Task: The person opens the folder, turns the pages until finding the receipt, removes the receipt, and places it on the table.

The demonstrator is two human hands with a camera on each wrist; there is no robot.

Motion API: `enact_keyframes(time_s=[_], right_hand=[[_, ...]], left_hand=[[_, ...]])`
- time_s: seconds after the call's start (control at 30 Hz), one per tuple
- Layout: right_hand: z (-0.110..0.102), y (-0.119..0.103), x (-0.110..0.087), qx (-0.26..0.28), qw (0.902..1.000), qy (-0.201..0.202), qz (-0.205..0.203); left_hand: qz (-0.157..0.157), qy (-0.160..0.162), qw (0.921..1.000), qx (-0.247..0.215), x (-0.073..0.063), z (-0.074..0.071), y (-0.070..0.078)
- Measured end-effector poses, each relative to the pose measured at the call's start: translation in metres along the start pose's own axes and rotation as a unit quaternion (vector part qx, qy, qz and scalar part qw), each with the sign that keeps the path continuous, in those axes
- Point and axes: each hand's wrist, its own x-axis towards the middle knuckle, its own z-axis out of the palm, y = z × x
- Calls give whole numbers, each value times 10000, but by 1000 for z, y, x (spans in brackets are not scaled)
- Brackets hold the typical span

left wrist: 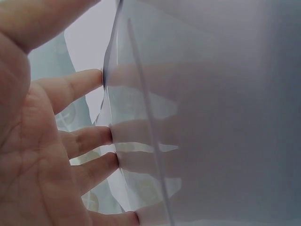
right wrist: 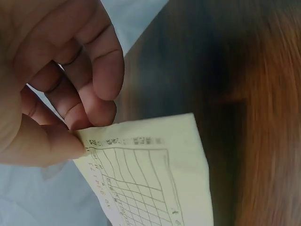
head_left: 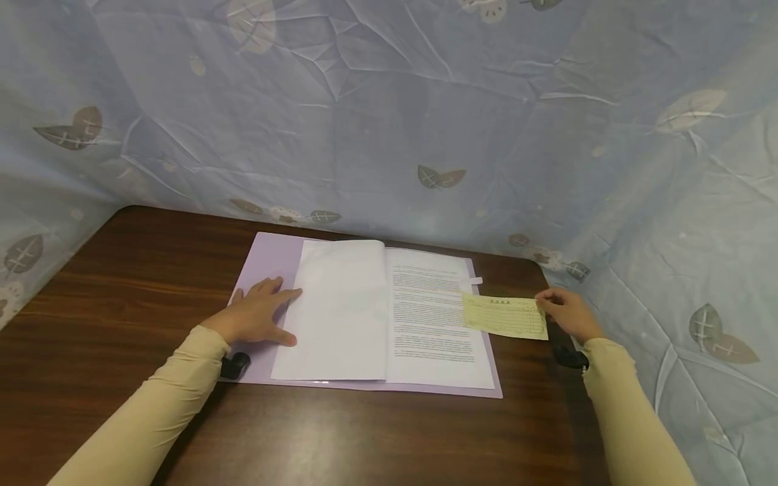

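Note:
An open lilac folder [head_left: 261, 253] lies on the table with a white page [head_left: 340, 310] turned to its left side and a printed sheet [head_left: 431, 317] on its right. Across the folder's left part rests my left hand [head_left: 258, 314], fingers spread; its thumb and a finger reach the page's left edge. In the left wrist view the fingertips [left wrist: 96, 77] meet a translucent sleeve edge [left wrist: 141, 61]. My right hand [head_left: 571, 314] pinches a yellow printed form [head_left: 507, 317] by its right end, between thumb and fingers. The form's left end overlaps the printed sheet.
A white tab [head_left: 474, 280] sticks out from the folder's right edge. The dark wooden table [head_left: 316, 439] has rounded corners at the back. A pale blue leaf-patterned cloth [head_left: 377, 121] hangs behind the table and along both sides.

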Motion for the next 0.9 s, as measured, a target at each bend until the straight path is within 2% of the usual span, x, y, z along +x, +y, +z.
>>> enact_keyframes(time_s=[0.33, 0.57, 0.77, 0.9], right_hand=[[-6, 27, 0, -483, 9986, 183, 63], [-1, 39, -2, -721, 9968, 342, 33], [1, 34, -3, -878, 9948, 502, 69], [5, 12, -9, -796, 9917, 1012, 9]], left_hand=[[-7, -72, 10000, 20, -6, -3, -7], [-51, -102, 9999, -37, -15, -4, -12], [-90, -68, 9998, -169, -19, -5, -12], [-83, -9, 9997, -214, -22, -8, -12]])
